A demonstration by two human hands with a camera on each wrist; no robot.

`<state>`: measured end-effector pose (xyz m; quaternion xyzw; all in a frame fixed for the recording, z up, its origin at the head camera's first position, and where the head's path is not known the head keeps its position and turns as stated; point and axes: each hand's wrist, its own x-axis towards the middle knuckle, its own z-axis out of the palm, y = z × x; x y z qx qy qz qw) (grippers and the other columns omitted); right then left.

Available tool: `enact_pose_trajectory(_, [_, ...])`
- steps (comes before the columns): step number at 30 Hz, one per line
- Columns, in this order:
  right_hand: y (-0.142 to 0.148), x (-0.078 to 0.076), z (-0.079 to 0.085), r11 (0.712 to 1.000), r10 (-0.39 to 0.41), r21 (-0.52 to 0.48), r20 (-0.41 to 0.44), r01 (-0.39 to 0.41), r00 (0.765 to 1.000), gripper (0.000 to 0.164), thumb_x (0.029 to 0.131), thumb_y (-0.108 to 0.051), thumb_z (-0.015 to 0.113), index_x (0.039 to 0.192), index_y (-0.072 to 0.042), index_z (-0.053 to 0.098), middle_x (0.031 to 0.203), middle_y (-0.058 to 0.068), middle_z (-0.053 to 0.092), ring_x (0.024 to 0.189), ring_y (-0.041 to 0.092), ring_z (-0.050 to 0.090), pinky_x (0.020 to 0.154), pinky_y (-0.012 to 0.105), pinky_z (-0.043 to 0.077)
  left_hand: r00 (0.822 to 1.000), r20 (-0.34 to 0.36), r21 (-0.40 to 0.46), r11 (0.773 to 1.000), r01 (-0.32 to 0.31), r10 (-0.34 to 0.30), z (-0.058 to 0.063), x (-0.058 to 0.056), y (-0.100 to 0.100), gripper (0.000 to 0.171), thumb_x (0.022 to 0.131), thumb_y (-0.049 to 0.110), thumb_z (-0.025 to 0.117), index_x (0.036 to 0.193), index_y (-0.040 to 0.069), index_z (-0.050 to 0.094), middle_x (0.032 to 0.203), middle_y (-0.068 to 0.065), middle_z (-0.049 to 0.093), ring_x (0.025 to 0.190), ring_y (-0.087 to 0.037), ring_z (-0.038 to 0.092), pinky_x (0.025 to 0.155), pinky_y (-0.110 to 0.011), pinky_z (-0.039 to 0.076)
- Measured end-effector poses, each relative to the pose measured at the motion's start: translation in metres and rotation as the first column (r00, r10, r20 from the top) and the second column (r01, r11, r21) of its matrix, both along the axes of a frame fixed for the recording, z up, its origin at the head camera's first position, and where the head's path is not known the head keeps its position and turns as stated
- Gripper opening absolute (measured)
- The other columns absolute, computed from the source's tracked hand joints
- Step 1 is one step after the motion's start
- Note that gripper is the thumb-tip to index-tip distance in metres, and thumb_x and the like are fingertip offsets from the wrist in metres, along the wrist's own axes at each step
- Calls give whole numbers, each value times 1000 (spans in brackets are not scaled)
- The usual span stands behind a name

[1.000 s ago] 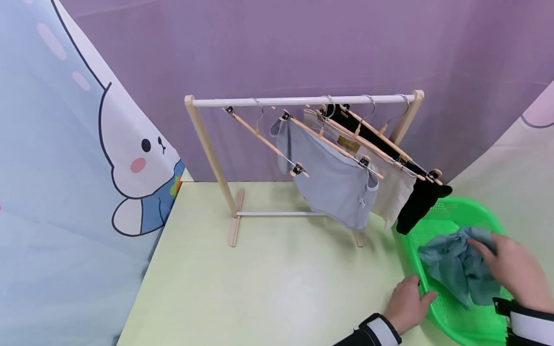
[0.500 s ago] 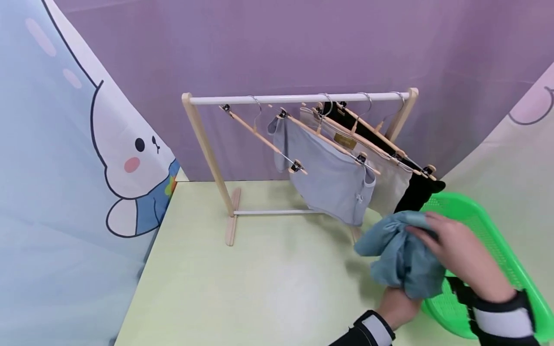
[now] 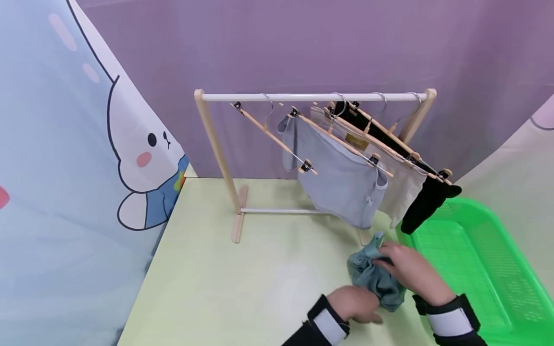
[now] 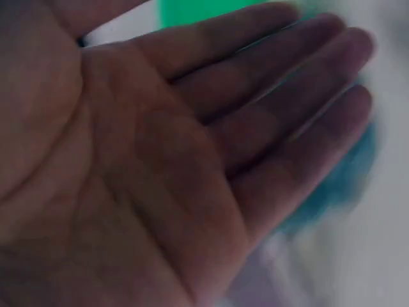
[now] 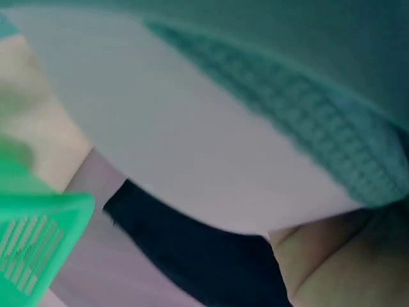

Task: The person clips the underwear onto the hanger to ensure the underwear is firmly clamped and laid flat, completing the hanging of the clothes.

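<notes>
A crumpled teal garment is low over the pale table, in front of the rack's right foot. My right hand pinches its upper edge between thumb and fingers. The right wrist view shows the garment's ribbed band up close. At the garment's near side is my left hand, palm down. Its fingers are extended in the left wrist view, where the palm covers most of the frame and teal cloth shows behind the fingers.
A wooden rack with a white rail stands at the back. Light-blue shorts, a beige garment and a black garment hang from it, beside a bare clip hanger. A green basket is on the right.
My right hand has lifted the teal garment out of the green basket and carried it left over the table. My left hand has let go of the basket's rim and moved left.
</notes>
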<state>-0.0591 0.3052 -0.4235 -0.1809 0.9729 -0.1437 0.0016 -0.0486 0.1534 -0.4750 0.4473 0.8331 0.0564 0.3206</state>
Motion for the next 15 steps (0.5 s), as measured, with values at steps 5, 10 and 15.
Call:
enact_pose_trajectory(5, [-9,2,-2,998,55,-13,-56,-56,997,13,80,-15,82,87,-21,73,86,-9,66,75,16,67,62,31,52,902,-376,207,968,-141,212,32,-23,-33,26,92,45,68,80,23,66,82,12,65,73,-4,61,62,-23,50])
enact_pose_trajectory(10, [-20,1,2,995,101,17,-50,-100,994,16,78,-14,83,78,-23,69,82,-13,60,68,7,60,56,25,46,793,-495,428,894,-133,355,27,-44,-52,52,75,46,85,107,17,56,100,5,56,93,-9,56,81,-23,47])
enact_pose_trajectory(15, [-29,0,5,973,232,2,-96,-232,968,22,75,-10,84,77,-25,69,86,-12,62,68,4,58,55,23,44,849,-449,463,885,-46,279,20,-60,-63,71,76,50,83,135,25,53,150,-5,42,139,-19,38,115,-38,32])
